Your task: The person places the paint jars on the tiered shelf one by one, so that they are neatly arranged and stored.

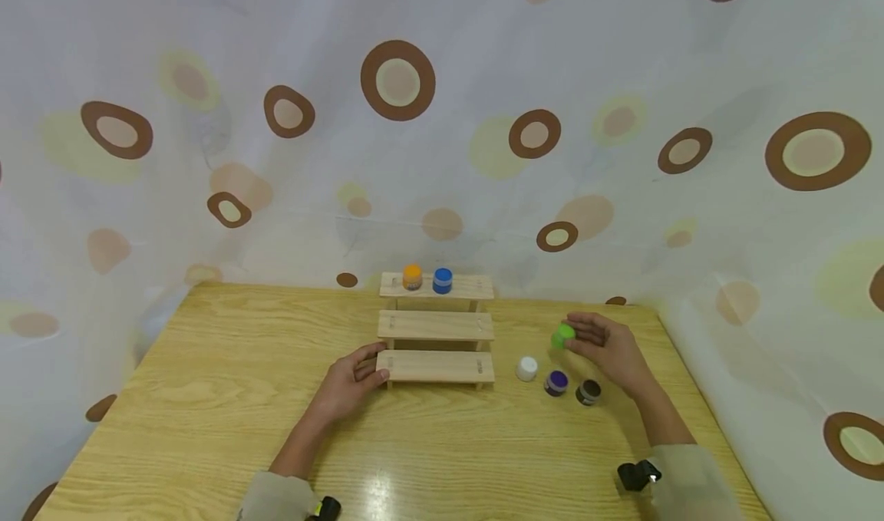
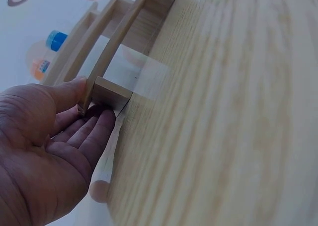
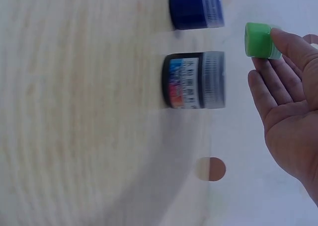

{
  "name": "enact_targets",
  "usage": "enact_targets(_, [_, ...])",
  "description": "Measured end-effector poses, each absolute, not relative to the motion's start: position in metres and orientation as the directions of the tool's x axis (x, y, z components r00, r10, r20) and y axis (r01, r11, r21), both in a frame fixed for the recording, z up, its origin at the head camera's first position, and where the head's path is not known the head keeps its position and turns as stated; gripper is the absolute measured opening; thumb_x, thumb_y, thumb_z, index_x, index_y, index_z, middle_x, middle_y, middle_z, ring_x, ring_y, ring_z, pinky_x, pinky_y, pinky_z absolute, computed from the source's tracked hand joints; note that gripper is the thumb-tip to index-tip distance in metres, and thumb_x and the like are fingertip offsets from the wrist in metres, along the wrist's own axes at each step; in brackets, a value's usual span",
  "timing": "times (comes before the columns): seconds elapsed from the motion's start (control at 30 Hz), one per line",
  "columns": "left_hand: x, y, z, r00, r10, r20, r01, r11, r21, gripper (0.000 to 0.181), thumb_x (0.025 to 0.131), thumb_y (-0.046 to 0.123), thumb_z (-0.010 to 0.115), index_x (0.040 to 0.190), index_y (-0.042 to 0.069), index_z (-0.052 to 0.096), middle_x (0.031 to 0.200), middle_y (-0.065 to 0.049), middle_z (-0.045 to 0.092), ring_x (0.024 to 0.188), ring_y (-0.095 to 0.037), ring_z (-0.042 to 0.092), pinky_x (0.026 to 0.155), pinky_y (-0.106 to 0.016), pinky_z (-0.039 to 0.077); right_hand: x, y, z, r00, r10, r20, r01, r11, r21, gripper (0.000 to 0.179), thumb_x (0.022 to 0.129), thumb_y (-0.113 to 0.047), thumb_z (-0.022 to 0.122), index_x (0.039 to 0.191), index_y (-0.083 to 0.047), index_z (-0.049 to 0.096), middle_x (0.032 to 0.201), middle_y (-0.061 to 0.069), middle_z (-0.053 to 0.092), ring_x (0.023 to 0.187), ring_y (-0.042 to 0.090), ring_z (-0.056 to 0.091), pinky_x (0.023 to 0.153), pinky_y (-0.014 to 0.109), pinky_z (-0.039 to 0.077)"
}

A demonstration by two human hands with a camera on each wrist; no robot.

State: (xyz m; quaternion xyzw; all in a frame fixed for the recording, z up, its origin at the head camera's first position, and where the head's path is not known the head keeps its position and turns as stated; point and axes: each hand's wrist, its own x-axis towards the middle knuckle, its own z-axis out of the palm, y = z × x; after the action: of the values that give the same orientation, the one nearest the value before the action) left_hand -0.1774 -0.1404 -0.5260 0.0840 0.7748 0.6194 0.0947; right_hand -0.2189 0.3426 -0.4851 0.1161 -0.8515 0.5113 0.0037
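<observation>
From where I stand, the person's right hand [image 1: 611, 352] has its thumb and fingers clamped on a green jar [image 1: 561, 337], right of centre in the head view, and the jar looks raised off the surface [image 1: 228, 383]. The left hand [image 1: 352, 383] has its fingers closed around the left end of the lowest step of a wooden rack [image 1: 435, 325], near the middle of the frame. An orange jar [image 1: 412, 278] and a blue jar [image 1: 443, 281] sit on the top step; a white jar [image 1: 527, 368], a purple jar [image 1: 556, 383] and a black jar [image 1: 588, 392] wait at the lower right.

I'd judge this as one jar's carry to the rack just getting going; the next move seems to call for bringing the green one leftward over a bare step while the left hand steadies the wood.

The left wrist view shows the thumb above the plank and fingers beneath, by a leg, which the head view hides. The right wrist view reveals the black jar's printed label but leaves out the rack.
</observation>
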Motion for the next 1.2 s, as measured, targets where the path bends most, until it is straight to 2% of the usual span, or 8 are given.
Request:
enact_targets(0.23, [-0.178, -0.14, -0.526, -0.968, 0.247, -0.035, 0.023, 0.228, 0.973, 0.056, 0.105, 0.008, 0.067, 0.157, -0.001, 0.047, 0.158, -0.032, 0.044, 0.139, -0.047, 0.053, 0.101, -0.039, 0.059, -0.227, 0.338, -0.46, -0.969, -0.205, 0.136, -0.216, 0.445, -0.869, 0.055, 0.101, -0.013, 0.076, 0.147, 0.007, 0.054, 0.144, 0.027, 0.061, 0.115, -0.001, 0.067, 0.093, 0.018, 0.058])
enact_targets(0.43, [-0.181, -0.141, -0.523, -0.964, 0.264, -0.033, 0.023, 0.208, 0.978, 0.057, 0.105, 0.005, 0.066, 0.157, -0.002, 0.045, 0.159, -0.033, 0.043, 0.139, -0.045, 0.054, 0.101, -0.036, 0.059, -0.236, 0.335, -0.441, -0.964, -0.204, 0.169, -0.242, 0.42, -0.875, 0.054, 0.101, -0.012, 0.075, 0.148, 0.006, 0.054, 0.145, 0.028, 0.06, 0.113, -0.001, 0.068, 0.093, 0.02, 0.059])
enact_targets(0.8, [-0.18, -0.14, -0.521, -0.964, 0.265, -0.022, 0.041, 0.23, 0.972, 0.056, 0.105, 0.006, 0.066, 0.157, -0.002, 0.047, 0.16, -0.035, 0.039, 0.139, -0.047, 0.053, 0.102, -0.04, 0.058, -0.252, 0.314, -0.437, -0.958, -0.226, 0.178, -0.255, 0.376, -0.891, 0.053, 0.101, -0.012, 0.076, 0.147, 0.003, 0.056, 0.144, 0.027, 0.062, 0.113, 0.0, 0.068, 0.092, 0.021, 0.06])
enact_targets(0.9, [-0.18, -0.14, -0.521, -0.964, 0.264, -0.02, 0.047, 0.244, 0.969, 0.055, 0.105, 0.007, 0.066, 0.156, -0.001, 0.047, 0.16, -0.035, 0.039, 0.139, -0.047, 0.053, 0.103, -0.042, 0.058, -0.256, 0.304, -0.435, -0.951, -0.244, 0.19, -0.272, 0.367, -0.889, 0.052, 0.1, -0.011, 0.076, 0.147, 0.003, 0.057, 0.143, 0.027, 0.062, 0.114, 0.007, 0.07, 0.093, 0.022, 0.06])
enact_targets(1.1, [-0.179, -0.14, -0.522, -0.965, 0.26, -0.027, 0.039, 0.247, 0.968, 0.055, 0.105, 0.008, 0.067, 0.157, 0.0, 0.048, 0.16, -0.033, 0.04, 0.139, -0.046, 0.054, 0.104, -0.042, 0.057, -0.262, 0.283, -0.428, -0.938, -0.281, 0.203, -0.299, 0.362, -0.883, 0.049, 0.1, -0.008, 0.075, 0.146, 0.001, 0.059, 0.143, 0.024, 0.063, 0.124, 0.032, 0.068, 0.094, 0.021, 0.059])
enact_targets(1.2, [-0.177, -0.141, -0.522, -0.965, 0.261, -0.027, 0.035, 0.231, 0.972, 0.056, 0.105, 0.007, 0.066, 0.157, -0.001, 0.047, 0.16, -0.034, 0.04, 0.139, -0.047, 0.053, 0.103, -0.041, 0.058, -0.264, 0.271, -0.425, -0.935, -0.294, 0.197, -0.3, 0.362, -0.883, 0.049, 0.1, -0.008, 0.075, 0.146, 0.002, 0.058, 0.143, 0.022, 0.063, 0.127, 0.039, 0.065, 0.095, 0.021, 0.059])
